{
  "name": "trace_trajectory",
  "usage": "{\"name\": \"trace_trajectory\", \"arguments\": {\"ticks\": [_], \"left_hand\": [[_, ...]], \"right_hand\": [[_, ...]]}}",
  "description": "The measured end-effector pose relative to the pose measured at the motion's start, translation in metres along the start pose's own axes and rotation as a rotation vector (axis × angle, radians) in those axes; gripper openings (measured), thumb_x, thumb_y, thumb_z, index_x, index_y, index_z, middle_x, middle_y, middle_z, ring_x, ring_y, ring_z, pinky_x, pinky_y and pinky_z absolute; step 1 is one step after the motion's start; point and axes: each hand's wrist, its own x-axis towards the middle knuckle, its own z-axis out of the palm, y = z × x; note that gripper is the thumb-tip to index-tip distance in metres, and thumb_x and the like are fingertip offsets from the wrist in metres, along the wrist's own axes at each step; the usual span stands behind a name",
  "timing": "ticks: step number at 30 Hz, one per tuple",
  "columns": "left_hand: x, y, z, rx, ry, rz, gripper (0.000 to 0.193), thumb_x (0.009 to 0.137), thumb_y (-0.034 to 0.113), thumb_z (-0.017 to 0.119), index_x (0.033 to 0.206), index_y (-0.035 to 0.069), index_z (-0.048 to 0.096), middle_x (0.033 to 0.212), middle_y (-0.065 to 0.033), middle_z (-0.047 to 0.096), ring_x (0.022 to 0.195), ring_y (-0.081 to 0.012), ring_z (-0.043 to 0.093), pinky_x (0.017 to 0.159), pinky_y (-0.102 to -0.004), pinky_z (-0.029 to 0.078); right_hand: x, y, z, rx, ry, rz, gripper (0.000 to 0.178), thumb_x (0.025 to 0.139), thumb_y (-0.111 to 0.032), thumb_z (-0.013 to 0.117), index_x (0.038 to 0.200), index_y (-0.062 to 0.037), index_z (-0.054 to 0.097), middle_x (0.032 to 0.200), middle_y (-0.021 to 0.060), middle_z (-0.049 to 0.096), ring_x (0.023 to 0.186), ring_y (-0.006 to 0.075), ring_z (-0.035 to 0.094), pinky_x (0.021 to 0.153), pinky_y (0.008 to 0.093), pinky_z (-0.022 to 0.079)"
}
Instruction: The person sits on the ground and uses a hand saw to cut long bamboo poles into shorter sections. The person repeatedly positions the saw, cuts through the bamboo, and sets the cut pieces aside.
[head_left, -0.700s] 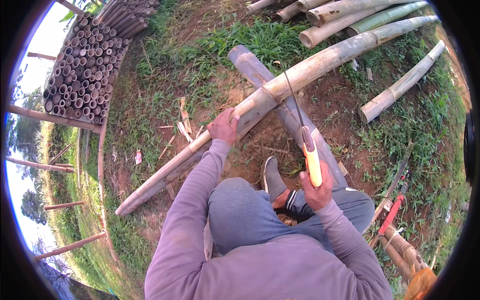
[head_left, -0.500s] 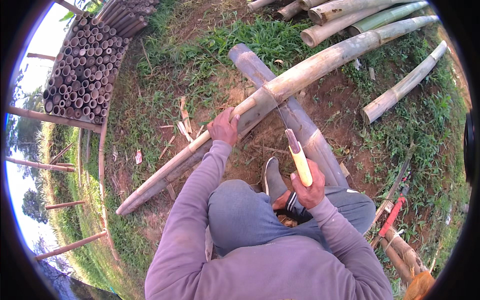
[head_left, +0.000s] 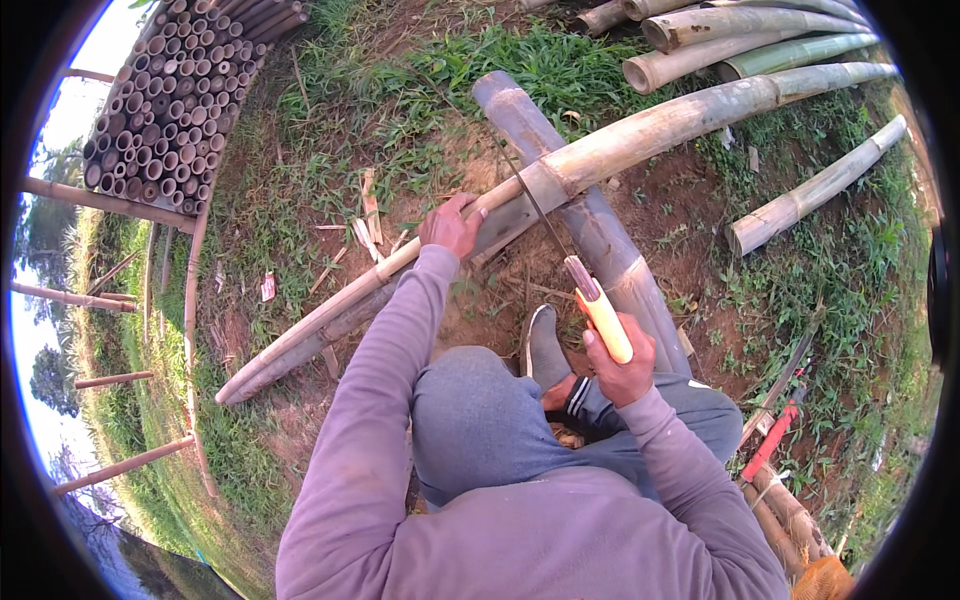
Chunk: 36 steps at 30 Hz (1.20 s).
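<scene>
A long bamboo pole [head_left: 670, 133] slants from lower left to upper right, resting across a thick greyish bamboo piece [head_left: 615, 245] on the ground. Left of the crossing, a narrow pale bamboo strip [head_left: 335, 318] runs along its upper side. My left hand [head_left: 450, 227] is closed over the strip and pole. In my right hand [head_left: 622, 360] is a handsaw, its yellow-and-brown handle [head_left: 604, 318] wrapped by my fingers. The thin saw blade [head_left: 541, 213] reaches up and left across the pole, just left of a joint, with its tip past the far side.
Bamboo poles [head_left: 700, 65] lie piled at the upper right, and a shorter bamboo length [head_left: 815, 188] rests on the grass. Cut bamboo tubes [head_left: 165, 110] are stacked at the upper left. A red-handled tool [head_left: 772, 440] lies at right. My shoe [head_left: 545, 350] is below the pole.
The saw has shifted up and left across the pole, toward the strip and away from the joint; more blade shows beyond the far side. My left hand still holds the pole; the view has shifted slightly.
</scene>
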Motion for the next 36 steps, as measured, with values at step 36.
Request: {"name": "trace_trajectory", "arguments": {"ticks": [36], "left_hand": [[-0.015,-0.004,0.022,0.172,0.095,0.071,0.047,0.105,0.049,0.068,0.144,0.023,0.066,0.141,-0.0043,0.071,0.134,-0.0268,0.063,0.11,-0.0497,0.043]], "right_hand": [[-0.026,0.021,-0.005,-0.181,0.047,0.018,0.01,0.092,-0.004,0.077,0.097,0.0,0.069,0.078,0.0154,0.072,0.068,0.0286,0.074,0.064,0.0392,0.056]]}}
